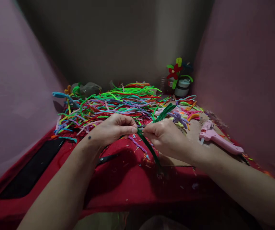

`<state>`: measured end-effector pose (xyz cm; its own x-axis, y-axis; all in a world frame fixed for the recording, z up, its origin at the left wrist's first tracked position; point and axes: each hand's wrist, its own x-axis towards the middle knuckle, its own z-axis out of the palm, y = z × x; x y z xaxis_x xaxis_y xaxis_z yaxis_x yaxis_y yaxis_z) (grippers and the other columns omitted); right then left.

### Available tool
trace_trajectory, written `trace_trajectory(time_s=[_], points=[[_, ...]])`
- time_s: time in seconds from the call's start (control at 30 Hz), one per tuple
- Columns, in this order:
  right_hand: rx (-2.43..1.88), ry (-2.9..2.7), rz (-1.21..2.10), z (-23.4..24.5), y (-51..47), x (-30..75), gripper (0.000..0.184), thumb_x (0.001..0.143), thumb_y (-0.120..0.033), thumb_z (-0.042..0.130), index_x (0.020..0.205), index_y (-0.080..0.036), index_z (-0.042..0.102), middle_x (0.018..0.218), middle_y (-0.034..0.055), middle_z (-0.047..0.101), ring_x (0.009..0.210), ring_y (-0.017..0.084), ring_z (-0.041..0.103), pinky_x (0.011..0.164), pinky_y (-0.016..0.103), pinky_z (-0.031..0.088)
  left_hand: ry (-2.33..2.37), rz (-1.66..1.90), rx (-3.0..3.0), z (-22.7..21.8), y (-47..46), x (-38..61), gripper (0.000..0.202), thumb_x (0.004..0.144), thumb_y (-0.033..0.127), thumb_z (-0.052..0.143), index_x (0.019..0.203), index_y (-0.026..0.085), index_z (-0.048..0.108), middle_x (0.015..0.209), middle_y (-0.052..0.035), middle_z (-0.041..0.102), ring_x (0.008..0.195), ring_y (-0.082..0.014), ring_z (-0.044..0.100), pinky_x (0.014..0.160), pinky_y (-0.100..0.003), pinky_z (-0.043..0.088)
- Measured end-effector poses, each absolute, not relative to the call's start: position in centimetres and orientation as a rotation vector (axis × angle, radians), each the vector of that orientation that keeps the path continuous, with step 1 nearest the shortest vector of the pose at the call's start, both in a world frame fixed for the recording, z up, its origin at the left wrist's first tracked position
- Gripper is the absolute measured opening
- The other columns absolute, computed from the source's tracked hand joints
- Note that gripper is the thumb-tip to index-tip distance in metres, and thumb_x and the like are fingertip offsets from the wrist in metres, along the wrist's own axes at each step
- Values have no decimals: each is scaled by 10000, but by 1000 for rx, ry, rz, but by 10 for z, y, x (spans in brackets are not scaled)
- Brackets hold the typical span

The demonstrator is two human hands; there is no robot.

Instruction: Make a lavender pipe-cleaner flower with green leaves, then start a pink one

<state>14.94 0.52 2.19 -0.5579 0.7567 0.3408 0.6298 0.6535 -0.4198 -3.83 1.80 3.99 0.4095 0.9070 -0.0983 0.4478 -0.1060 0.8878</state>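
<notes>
Dark green pipe cleaners (149,147) are pinched between my two hands above the red cloth. My left hand (115,127) grips them between thumb and forefinger. Close beside it, my right hand (162,134) has its fingers closed on the same green strands. Their lower ends hang down toward the cloth, and more dark green strands (164,113) stick up behind my right hand. A dark-handled tool (107,159) lies partly hidden below my left hand. Under the hands, a purple pipe cleaner piece (137,144) lies among small scraps.
A wide heap of coloured pipe cleaners (118,102) covers the back. A pink glue gun (220,139) rests at right, near a purple pipe-cleaner flower (179,118). At left lies a black phone (33,169). A jar (183,88) and a red flower (174,71) stand at back right.
</notes>
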Motion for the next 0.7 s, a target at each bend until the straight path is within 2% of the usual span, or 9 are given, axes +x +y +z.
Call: trace_trajectory(time_s=[0.07,0.23,0.4,0.57,0.7], points=[[-1066,-2292,533,17,7,149,221,704,-70,479,505,-142,541,473,-42,340,485,70,240,490,243,192,1199,629,1720,38,18,-36,133,700,272,604,650,152,577,542,43,454,493,-79,357,486,-226,268],[-992,-2079,1010,11,13,150,270,796,-231,482,548,-137,534,507,-39,386,500,70,336,488,219,260,1247,681,1742,40,17,-31,141,683,264,611,616,148,567,524,45,442,490,-77,348,482,-232,250],[-999,-1985,1207,14,12,149,329,815,-280,458,512,-152,464,475,-55,350,440,57,281,431,217,224,1262,689,1756,40,15,-29,128,675,263,611,626,148,583,522,41,455,487,-82,364,477,-236,253],[-1063,-1890,1431,13,10,147,213,774,-197,491,585,-131,563,523,-6,558,419,60,401,429,202,300,1260,741,1727,38,17,-29,111,647,244,646,618,140,620,514,39,457,474,-72,344,461,-230,230],[-1016,-1771,1452,8,10,147,259,783,-222,490,549,-132,551,497,1,555,420,65,429,440,199,323,1191,855,1539,33,19,-26,117,633,240,671,621,138,615,487,43,457,439,-58,334,437,-215,214]])
